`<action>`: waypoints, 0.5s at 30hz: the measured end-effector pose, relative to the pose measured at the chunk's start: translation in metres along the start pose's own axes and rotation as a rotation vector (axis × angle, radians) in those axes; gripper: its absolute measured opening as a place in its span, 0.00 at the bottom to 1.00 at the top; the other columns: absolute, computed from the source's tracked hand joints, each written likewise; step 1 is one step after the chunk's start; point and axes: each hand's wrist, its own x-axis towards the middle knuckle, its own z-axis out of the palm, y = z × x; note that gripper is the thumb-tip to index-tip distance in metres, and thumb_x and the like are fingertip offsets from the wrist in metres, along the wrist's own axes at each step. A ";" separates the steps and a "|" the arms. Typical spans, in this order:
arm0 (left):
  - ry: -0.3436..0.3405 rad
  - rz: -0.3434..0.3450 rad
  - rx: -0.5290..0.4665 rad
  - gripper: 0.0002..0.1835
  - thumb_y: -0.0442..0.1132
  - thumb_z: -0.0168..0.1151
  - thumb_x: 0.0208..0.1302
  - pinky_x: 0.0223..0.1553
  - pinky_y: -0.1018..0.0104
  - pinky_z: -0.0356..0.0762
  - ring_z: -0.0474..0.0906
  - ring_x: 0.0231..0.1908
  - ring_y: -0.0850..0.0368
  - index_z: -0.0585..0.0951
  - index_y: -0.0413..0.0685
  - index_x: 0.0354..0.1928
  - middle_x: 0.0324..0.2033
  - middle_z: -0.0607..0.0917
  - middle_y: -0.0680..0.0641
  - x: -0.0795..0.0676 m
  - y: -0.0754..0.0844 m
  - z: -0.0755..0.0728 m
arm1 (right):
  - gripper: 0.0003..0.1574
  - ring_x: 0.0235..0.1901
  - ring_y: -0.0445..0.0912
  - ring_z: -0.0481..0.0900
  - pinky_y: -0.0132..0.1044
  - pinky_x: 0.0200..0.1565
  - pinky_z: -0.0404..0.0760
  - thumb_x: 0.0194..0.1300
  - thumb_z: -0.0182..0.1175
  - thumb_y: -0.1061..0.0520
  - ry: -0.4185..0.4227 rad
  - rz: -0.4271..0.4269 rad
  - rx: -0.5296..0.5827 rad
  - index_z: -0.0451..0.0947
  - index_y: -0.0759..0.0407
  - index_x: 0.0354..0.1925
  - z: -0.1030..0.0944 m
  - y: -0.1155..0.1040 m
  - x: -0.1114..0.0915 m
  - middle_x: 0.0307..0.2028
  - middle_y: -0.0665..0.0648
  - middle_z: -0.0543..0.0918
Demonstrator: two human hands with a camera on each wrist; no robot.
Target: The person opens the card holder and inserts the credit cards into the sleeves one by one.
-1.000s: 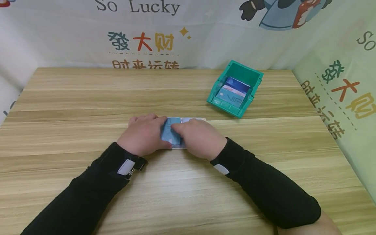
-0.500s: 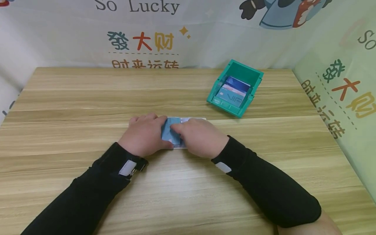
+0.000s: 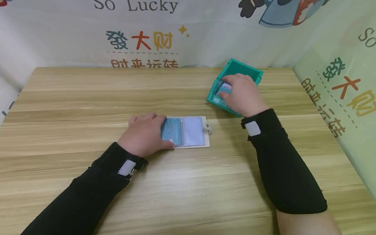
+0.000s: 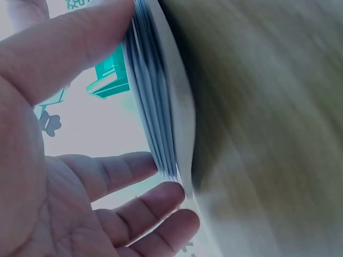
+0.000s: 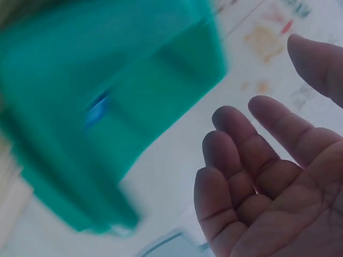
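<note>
An open card holder (image 3: 193, 131) lies flat on the table, with a blue card (image 3: 171, 130) in its left sleeve and a pale, clear sleeve on the right. My left hand (image 3: 145, 133) grips its left side, thumb at the near edge and fingers at the far one. Seen edge-on in the left wrist view, its layered sleeves (image 4: 153, 96) sit between thumb and fingers. My right hand (image 3: 243, 94) is over the green bin (image 3: 243, 67), thumb and fingers apart, nothing between them. Cards (image 3: 225, 86) in the bin are partly hidden beneath it.
Wood-grain table (image 3: 88, 94) runs back to a white printed cloth (image 3: 205, 42). Another printed cloth (image 3: 346, 107) hangs along the right side. A snap tab (image 3: 207, 127) sticks out from the card holder's right edge.
My right hand has left the card holder and moved right and away from me to the bin, uncovering the right sleeve. My left hand keeps its place.
</note>
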 end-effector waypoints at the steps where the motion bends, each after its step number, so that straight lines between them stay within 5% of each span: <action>1: 0.004 -0.002 0.002 0.50 0.67 0.69 0.42 0.51 0.42 0.59 0.66 0.47 0.48 0.68 0.44 0.63 0.52 0.72 0.42 0.000 0.000 0.000 | 0.31 0.59 0.55 0.63 0.51 0.61 0.61 0.66 0.57 0.50 -0.002 0.025 0.012 0.68 0.63 0.62 -0.001 0.006 0.003 0.59 0.63 0.72; 7: 0.006 0.010 0.004 0.50 0.67 0.68 0.42 0.53 0.40 0.57 0.62 0.54 0.44 0.67 0.44 0.64 0.58 0.69 0.40 0.000 -0.002 -0.001 | 0.32 0.60 0.56 0.61 0.53 0.61 0.62 0.67 0.56 0.51 -0.074 0.114 0.038 0.66 0.64 0.64 0.001 0.027 0.012 0.61 0.64 0.69; 15: 0.005 0.005 -0.009 0.50 0.67 0.68 0.42 0.54 0.40 0.56 0.61 0.56 0.43 0.67 0.45 0.64 0.60 0.67 0.40 0.002 -0.003 0.000 | 0.32 0.54 0.61 0.67 0.59 0.56 0.63 0.62 0.59 0.49 -0.137 0.113 -0.106 0.71 0.63 0.60 0.008 0.032 0.022 0.56 0.65 0.75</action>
